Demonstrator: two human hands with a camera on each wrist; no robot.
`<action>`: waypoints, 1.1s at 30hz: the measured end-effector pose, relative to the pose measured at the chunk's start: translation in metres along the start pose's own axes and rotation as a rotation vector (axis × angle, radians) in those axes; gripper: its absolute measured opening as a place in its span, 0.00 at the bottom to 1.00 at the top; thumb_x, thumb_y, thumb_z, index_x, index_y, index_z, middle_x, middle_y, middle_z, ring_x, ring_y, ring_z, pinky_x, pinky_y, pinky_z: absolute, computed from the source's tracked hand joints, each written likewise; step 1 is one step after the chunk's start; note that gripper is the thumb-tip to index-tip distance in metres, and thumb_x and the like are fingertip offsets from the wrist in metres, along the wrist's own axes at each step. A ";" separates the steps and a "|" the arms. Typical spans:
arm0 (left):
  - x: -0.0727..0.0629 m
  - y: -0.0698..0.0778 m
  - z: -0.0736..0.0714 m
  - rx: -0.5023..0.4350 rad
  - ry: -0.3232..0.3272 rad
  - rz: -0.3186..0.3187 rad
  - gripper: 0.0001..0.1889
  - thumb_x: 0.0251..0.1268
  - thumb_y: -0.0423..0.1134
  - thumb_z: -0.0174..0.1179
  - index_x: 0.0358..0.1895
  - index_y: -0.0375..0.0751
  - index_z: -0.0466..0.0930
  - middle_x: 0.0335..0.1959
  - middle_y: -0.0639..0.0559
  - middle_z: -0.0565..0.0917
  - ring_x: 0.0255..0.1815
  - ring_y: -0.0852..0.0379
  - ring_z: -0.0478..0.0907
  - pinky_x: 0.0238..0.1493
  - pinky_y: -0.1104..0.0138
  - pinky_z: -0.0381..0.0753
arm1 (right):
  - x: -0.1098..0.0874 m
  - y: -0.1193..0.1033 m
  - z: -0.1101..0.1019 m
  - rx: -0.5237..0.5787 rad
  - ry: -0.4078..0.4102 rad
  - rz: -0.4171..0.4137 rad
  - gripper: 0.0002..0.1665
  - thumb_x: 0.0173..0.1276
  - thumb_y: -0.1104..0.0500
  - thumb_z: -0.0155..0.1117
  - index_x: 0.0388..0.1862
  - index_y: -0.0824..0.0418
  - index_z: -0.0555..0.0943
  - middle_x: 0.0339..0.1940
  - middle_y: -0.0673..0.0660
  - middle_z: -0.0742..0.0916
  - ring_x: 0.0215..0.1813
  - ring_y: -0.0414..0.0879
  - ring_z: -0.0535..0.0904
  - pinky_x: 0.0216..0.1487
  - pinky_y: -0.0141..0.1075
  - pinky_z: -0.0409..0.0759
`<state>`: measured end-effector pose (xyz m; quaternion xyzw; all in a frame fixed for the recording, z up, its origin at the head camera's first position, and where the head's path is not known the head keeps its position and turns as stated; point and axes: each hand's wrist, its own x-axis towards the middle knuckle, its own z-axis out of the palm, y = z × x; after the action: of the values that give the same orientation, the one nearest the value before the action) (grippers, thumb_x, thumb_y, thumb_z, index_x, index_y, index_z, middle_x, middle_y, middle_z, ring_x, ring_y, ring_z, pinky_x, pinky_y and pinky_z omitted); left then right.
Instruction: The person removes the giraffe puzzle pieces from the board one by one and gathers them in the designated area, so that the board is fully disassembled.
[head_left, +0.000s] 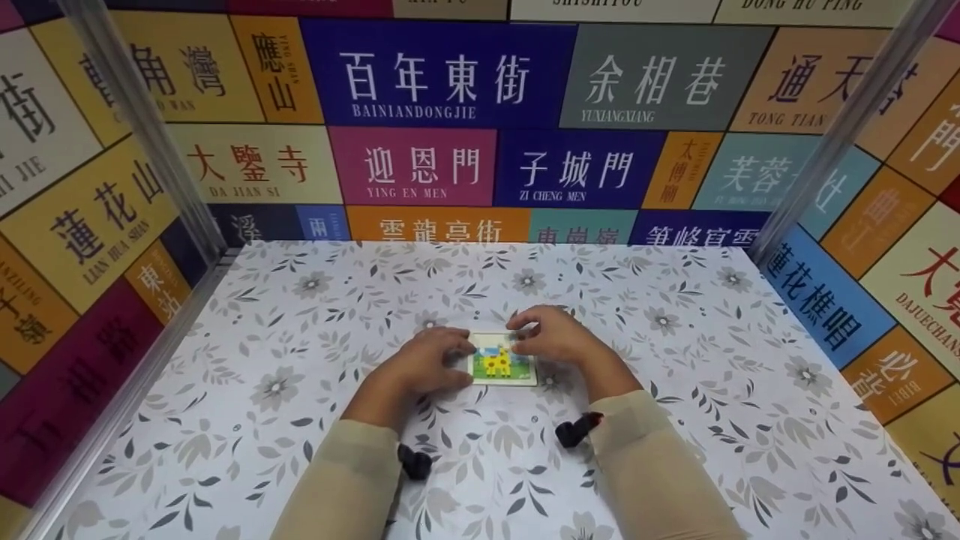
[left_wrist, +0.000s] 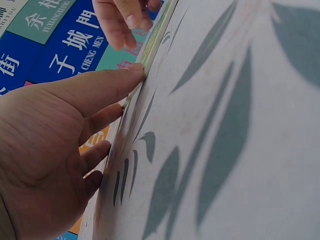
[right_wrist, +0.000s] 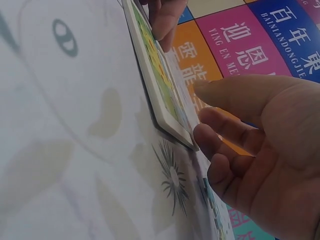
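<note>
A small white-framed picture board (head_left: 501, 369) with a yellow giraffe on green and blue lies flat on the table. At its left edge is my left hand (head_left: 424, 361), the thumb by the lower corner and the fingers by the upper one. In the left wrist view that thumb (left_wrist: 112, 85) rests against the board's edge. My right hand (head_left: 559, 336) is at the upper right side, fingers loosely bent above the surface. The right wrist view shows a gap between this hand (right_wrist: 270, 145) and the board's rim (right_wrist: 162, 112); nothing is in its grasp.
A white cloth with grey leaves and flowers covers the table (head_left: 300, 330). Panels of coloured street-name signs (head_left: 439, 75) stand behind and at both sides, with clear corner posts (head_left: 161, 135). Each sleeve carries a black wrist device (head_left: 415, 462).
</note>
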<state>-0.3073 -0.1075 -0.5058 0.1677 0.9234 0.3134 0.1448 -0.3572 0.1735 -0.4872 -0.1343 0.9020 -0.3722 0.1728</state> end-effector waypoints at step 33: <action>-0.002 0.001 0.001 0.003 0.015 0.054 0.26 0.67 0.48 0.74 0.67 0.55 0.84 0.82 0.57 0.71 0.89 0.46 0.56 0.90 0.46 0.50 | -0.001 -0.002 0.002 -0.120 -0.002 -0.099 0.24 0.66 0.67 0.73 0.60 0.51 0.88 0.57 0.54 0.83 0.57 0.52 0.81 0.60 0.49 0.83</action>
<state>-0.3053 -0.1069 -0.5054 0.1904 0.9200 0.3172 0.1290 -0.3552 0.1715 -0.4865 -0.1890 0.9148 -0.3254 0.1468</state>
